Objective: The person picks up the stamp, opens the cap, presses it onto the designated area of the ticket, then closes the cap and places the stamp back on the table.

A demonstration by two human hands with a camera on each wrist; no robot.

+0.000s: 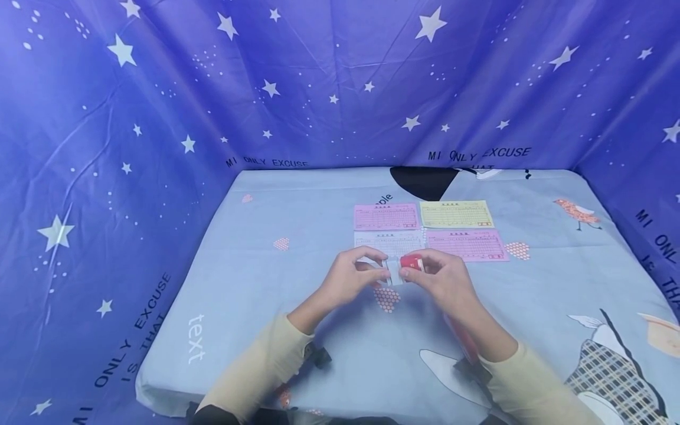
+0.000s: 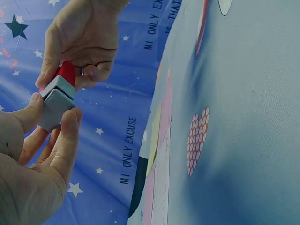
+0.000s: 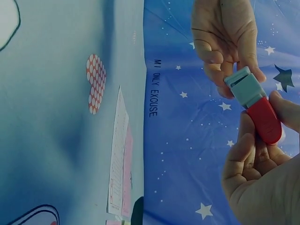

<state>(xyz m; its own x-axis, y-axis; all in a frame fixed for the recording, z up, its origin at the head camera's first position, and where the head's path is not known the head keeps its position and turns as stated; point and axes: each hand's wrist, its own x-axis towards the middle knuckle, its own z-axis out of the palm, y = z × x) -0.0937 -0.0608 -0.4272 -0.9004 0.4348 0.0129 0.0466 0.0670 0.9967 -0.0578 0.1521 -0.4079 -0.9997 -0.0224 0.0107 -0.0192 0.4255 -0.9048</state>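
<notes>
Between my two hands, close above the near edge of the slips, is a hand stamp with a red handle [image 1: 411, 262] and a pale body [image 3: 248, 90]. My right hand [image 1: 446, 274] grips the red handle between thumb and fingers. At the other end, my left hand [image 1: 353, 274] pinches the pale grey cap [image 2: 56, 110] with thumb and fingertips. A dark slit shows between cap and body in both wrist views. Just beyond the hands lies a white printed slip [image 1: 388, 239], partly covered by them. Beside it is a pink slip [image 1: 467, 246] bearing a small red mark.
Farther back lie another pink slip [image 1: 386, 216] and a yellow slip [image 1: 457, 214], each with a red mark at its lower right. A red strip [image 1: 462, 333] shows beside the right forearm. The patterned cloth [image 1: 265, 283] covers the table, with starry curtains [image 1: 329, 77] around it.
</notes>
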